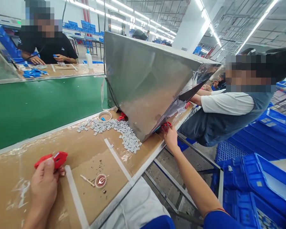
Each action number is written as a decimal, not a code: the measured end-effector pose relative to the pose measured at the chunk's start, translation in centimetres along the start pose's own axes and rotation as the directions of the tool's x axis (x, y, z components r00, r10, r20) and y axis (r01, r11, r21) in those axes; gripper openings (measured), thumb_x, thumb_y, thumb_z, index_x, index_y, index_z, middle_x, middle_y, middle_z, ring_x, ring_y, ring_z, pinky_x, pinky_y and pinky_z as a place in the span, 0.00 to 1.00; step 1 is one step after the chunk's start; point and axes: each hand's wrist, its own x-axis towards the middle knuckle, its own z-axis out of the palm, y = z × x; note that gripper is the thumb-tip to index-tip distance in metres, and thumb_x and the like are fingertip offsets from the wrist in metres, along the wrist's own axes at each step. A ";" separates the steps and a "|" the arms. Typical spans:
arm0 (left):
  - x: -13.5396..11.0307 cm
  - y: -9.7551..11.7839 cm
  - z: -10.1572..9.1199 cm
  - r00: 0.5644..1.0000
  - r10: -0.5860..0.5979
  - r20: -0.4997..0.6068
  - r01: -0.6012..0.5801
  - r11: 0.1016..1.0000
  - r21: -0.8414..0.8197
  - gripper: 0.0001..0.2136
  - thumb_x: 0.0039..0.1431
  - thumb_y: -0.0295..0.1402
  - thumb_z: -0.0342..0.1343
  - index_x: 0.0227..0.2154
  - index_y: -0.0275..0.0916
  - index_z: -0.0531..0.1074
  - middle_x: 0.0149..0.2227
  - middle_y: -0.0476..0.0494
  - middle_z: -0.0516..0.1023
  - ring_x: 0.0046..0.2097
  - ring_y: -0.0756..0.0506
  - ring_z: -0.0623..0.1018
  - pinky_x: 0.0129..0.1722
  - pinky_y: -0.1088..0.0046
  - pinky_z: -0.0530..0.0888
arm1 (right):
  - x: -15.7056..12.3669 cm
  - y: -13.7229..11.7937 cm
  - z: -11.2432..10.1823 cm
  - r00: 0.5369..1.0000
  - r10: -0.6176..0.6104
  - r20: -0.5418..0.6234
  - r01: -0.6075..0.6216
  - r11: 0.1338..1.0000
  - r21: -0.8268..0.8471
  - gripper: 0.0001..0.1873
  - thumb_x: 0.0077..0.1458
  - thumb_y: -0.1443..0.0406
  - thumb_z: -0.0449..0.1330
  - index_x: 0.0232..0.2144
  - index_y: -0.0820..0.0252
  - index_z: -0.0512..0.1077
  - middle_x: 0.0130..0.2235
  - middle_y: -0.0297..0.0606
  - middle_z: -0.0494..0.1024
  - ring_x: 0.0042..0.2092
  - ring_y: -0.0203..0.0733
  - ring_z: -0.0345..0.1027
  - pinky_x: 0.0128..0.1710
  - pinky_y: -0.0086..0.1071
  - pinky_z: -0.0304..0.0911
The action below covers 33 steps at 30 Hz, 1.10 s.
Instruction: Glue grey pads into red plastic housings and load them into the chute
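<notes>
Cardboard-covered bench (90,152) under your hands, white tape strips (118,160) across it. Your left hand (44,187) grips a red clip (52,159) at the near edge. Your right hand (170,137) pinches another red clip (166,125) on the tilted metal panel's (145,82) lower corner. Grey pads (116,130) are heaped mid-bench beside a tape roll (105,116). Green conveyor (43,105) beyond; blue crates (257,178) right; co-workers seated under ceiling strip lights.
</notes>
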 end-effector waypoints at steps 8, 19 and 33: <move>-0.9 -0.1 0.3 0.968 -0.063 0.243 0.084 0.994 -0.074 0.36 0.39 0.66 0.60 0.36 0.34 0.73 0.28 0.42 0.81 0.28 0.43 0.79 0.25 0.69 0.75 | -7.4 -5.2 -5.9 0.919 -0.295 0.260 0.205 0.924 0.323 0.13 0.64 0.57 0.55 0.34 0.60 0.72 0.31 0.39 0.76 0.30 0.41 0.67 0.33 0.32 0.64; -1.9 -1.6 1.0 0.887 0.074 0.455 -0.079 0.997 -0.010 0.19 0.44 0.38 0.69 0.39 0.37 0.76 0.38 0.43 0.82 0.41 0.44 0.81 0.44 0.68 0.77 | -13.0 -18.0 -2.2 0.401 -0.753 0.522 0.128 0.610 0.782 0.14 0.64 0.60 0.59 0.50 0.59 0.72 0.37 0.39 0.76 0.35 0.39 0.69 0.36 0.30 0.65; -1.9 -2.4 1.1 0.839 0.215 0.501 -0.337 0.927 0.166 0.13 0.52 0.32 0.63 0.41 0.37 0.77 0.39 0.42 0.82 0.39 0.45 0.80 0.39 0.71 0.76 | -13.9 -20.4 -0.9 0.499 -0.776 0.385 0.084 0.485 0.870 0.10 0.65 0.61 0.59 0.33 0.60 0.76 0.33 0.39 0.81 0.35 0.38 0.74 0.36 0.29 0.65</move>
